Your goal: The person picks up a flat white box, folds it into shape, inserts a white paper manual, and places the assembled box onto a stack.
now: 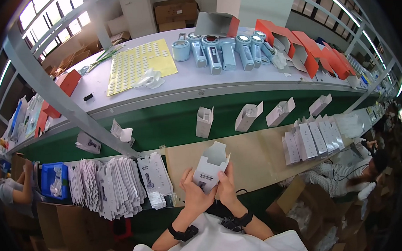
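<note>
- Two bare hands, the left (198,193) and the right (227,188), close around one white carton (211,169), fingers curled against its sides, neither clenched nor released; its top flaps stand open.
- One black strap (183,233) circles the left wrist, another (237,220) the right.
- The held carton is above the near edge of the tan worktop (185,157), in front of the person's chest.
- Just left lie printed flat cartons (155,178), then two thick rows of folded white cartons (107,184), too tightly packed to count.
- Beyond those, one blue bin (46,173) holds clear plastic bags.
- Four open cartons (204,122) stand apart along the green belt ahead; a close group of white cartons (311,139), overlapping, stands to the right.
- One slanting metal post (65,89) crosses the left side, partly hiding an open carton behind it.
- The shelf above carries one yellow label sheet (140,64), several light-blue devices (214,55) and orange-red boxes (302,46).
- Two co-workers are partly visible, one at each side.
</note>
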